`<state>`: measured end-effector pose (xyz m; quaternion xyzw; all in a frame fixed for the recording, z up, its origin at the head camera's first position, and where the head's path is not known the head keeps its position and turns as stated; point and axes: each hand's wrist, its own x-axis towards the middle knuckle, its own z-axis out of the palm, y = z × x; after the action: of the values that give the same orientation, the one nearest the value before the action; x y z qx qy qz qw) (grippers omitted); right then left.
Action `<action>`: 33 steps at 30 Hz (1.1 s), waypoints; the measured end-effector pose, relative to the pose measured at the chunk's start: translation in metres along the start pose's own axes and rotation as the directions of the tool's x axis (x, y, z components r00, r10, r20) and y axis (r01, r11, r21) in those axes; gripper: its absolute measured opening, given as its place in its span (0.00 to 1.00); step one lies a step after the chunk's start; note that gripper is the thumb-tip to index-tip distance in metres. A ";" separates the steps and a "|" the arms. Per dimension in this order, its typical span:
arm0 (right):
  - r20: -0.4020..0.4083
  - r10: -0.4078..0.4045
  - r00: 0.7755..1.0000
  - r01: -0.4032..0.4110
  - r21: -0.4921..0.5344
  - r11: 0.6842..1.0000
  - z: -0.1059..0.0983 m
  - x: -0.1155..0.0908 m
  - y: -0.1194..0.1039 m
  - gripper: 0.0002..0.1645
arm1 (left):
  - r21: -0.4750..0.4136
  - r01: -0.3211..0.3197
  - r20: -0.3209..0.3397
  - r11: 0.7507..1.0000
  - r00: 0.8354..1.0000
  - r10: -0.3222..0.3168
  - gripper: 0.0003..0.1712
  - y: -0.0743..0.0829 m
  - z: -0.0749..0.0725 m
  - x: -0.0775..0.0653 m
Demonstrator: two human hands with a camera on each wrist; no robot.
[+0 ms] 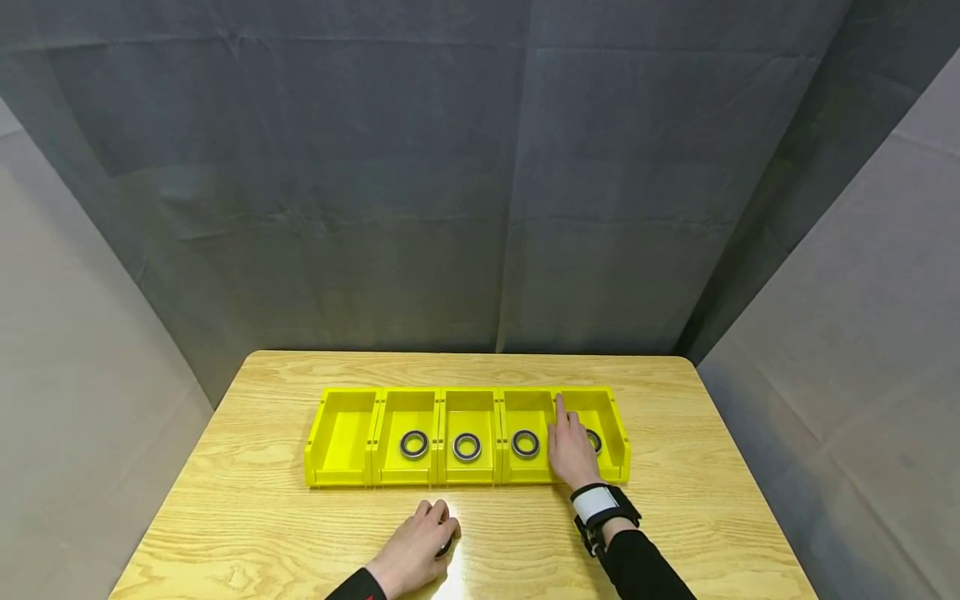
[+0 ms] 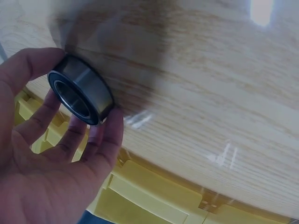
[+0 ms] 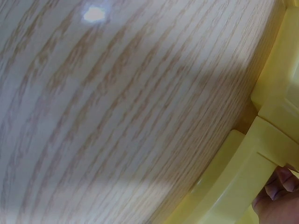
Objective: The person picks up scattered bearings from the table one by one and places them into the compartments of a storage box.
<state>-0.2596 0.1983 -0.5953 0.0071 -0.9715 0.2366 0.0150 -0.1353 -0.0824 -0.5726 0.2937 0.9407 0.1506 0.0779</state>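
My left hand (image 1: 417,550) is low over the table, in front of the row of yellow bins. It pinches a ball bearing (image 2: 81,88), thumb on one side of the ring and fingertips on the other. My right hand (image 1: 573,454) reaches over the rightmost yellow bin (image 1: 617,467), its index finger straight along the wall beside the fourth bin. Partly hidden behind this hand, a bearing (image 1: 595,442) lies in that bin. In the right wrist view only a few fingers of the right hand (image 3: 279,198) show, past the bin's front edge.
One bearing lies in each of the three middle bins: the second bin's bearing (image 1: 414,444), the third's (image 1: 467,447) and the fourth's (image 1: 525,443). The leftmost bin (image 1: 348,433) shows its bare floor. Grey cloth (image 1: 375,208) hangs behind the wooden table (image 1: 247,467).
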 end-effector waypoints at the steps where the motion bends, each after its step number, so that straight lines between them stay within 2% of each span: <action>1: 0.004 0.003 1.000 -0.003 -0.001 1.000 0.000 0.000 0.000 0.36 | 0.000 -0.002 -0.002 1.000 1.000 0.002 0.10 0.000 0.000 0.000; 7: 0.001 -0.001 1.000 0.001 -0.006 1.000 0.000 0.000 -0.001 0.36 | 0.005 -0.012 -0.026 1.000 1.000 0.013 0.11 -0.003 -0.001 -0.002; 11: -0.015 -0.008 1.000 0.008 -0.008 1.000 0.000 0.000 -0.001 0.36 | -0.015 -0.006 -0.036 1.000 0.999 0.005 0.13 -0.006 -0.007 -0.003; 18: -0.015 -0.017 1.000 0.017 -0.016 1.000 -0.001 0.000 -0.001 0.35 | -0.043 0.041 -0.082 0.998 0.996 -0.044 0.16 -0.012 -0.021 -0.006; 23: -0.006 -0.013 1.000 0.013 -0.012 1.000 -0.001 0.000 0.000 0.35 | -0.088 0.110 -0.071 0.990 0.991 -0.117 0.16 -0.020 -0.040 -0.004; 26: -0.003 -0.007 1.000 0.007 -0.006 1.000 -0.001 0.000 0.001 0.36 | -0.096 0.140 -0.096 0.985 0.984 -0.149 0.16 -0.025 -0.055 -0.002; 33: -0.016 -0.010 1.000 0.010 -0.004 1.000 0.000 0.000 0.000 0.36 | -0.099 0.238 -0.173 0.966 0.952 -0.252 0.17 -0.041 -0.084 0.003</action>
<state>-0.2597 0.1985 -0.5952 0.0099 -0.9717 0.2347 0.0240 -0.1795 -0.1326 -0.5070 0.1562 0.9666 0.2021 0.0201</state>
